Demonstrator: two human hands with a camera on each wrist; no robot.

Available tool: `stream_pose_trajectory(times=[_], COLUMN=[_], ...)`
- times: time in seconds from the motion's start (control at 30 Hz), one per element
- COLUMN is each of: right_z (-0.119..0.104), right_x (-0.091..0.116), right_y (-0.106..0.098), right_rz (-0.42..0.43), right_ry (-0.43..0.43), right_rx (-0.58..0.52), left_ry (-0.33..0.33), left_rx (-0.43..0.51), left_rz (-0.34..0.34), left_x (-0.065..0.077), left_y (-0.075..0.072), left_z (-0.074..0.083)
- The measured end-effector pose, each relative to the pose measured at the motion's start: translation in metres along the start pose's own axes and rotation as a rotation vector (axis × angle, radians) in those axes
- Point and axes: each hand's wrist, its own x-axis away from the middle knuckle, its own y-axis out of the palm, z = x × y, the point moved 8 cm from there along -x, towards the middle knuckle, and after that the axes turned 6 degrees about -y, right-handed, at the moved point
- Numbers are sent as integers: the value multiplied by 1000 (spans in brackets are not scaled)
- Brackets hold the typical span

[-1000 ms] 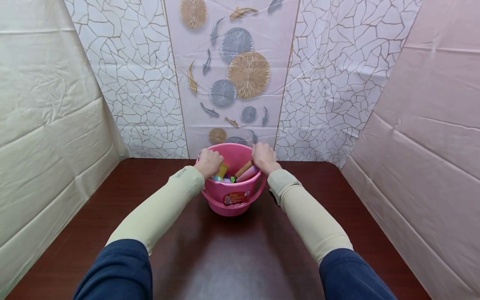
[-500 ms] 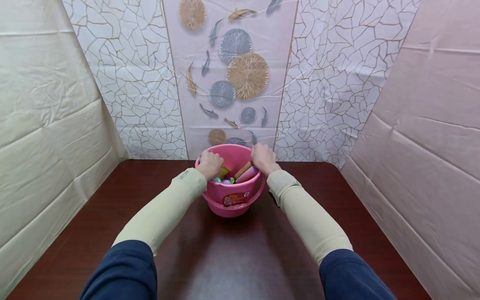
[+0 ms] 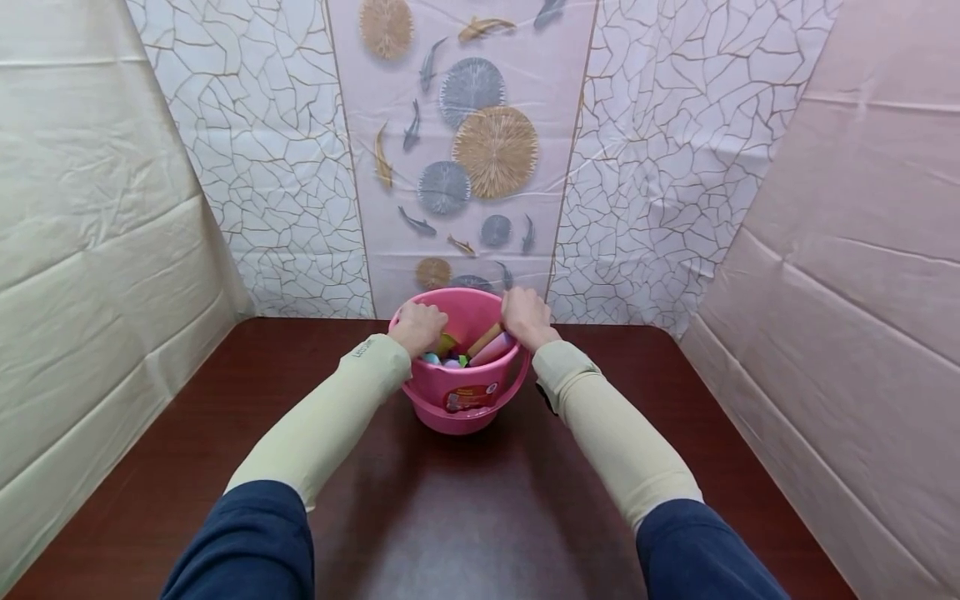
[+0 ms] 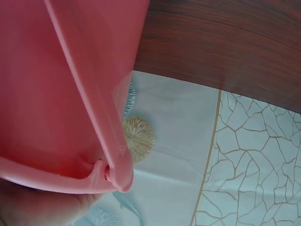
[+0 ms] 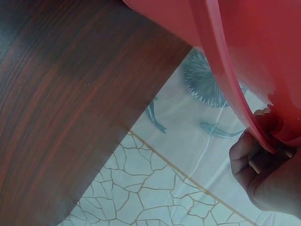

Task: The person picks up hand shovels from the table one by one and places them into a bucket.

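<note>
A pink bucket [image 3: 431, 385] with a red label [image 3: 471, 397] stands near the far edge of the table. My left hand [image 3: 420, 327] grips its rim on the left, and my right hand [image 3: 527, 317] holds the rim on the right. The bucket's pink handle [image 3: 519, 382] hangs down across the front. Inside lie a brown stick-like piece [image 3: 484, 340], a pink piece [image 3: 492, 350], a yellow piece [image 3: 447, 344] and small green and light blue things, partly hidden by the rim. In the right wrist view, curled fingers [image 5: 242, 155] lie around the rim by the handle's end.
The dark reddish-brown table [image 3: 465, 517] stretches toward me from the bucket. Behind it hangs a patterned cloth [image 3: 465, 242] with fish and round shapes. Cream cloth [image 3: 112, 250] bounds the left side and pinkish cloth [image 3: 847, 250] the right.
The yellow piece sits lower and shows darker than a second ago. My left forearm has shifted slightly to the right. Both hands stay on the rim and the bucket has hardly moved.
</note>
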Motion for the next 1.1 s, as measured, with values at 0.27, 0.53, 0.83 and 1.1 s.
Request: stream_pose_trajectory(times=[0.27, 0.53, 0.83, 1.1], right_z=[-2, -2, -2, -2], right_x=[0, 0, -1, -2], right_y=[-2, -3, -2, -1], right_rz=[-1, 2, 14, 8], right_ry=[-16, -19, -28, -33], right_rx=[-2, 10, 10, 13], left_ry=[10, -3, 8, 2], left_rx=[52, 88, 152, 272], left_rz=[10, -12, -43, -123], left_x=[5, 4, 13, 16], left_y=[-4, -4, -8, -8], left_z=[-1, 0, 0, -1])
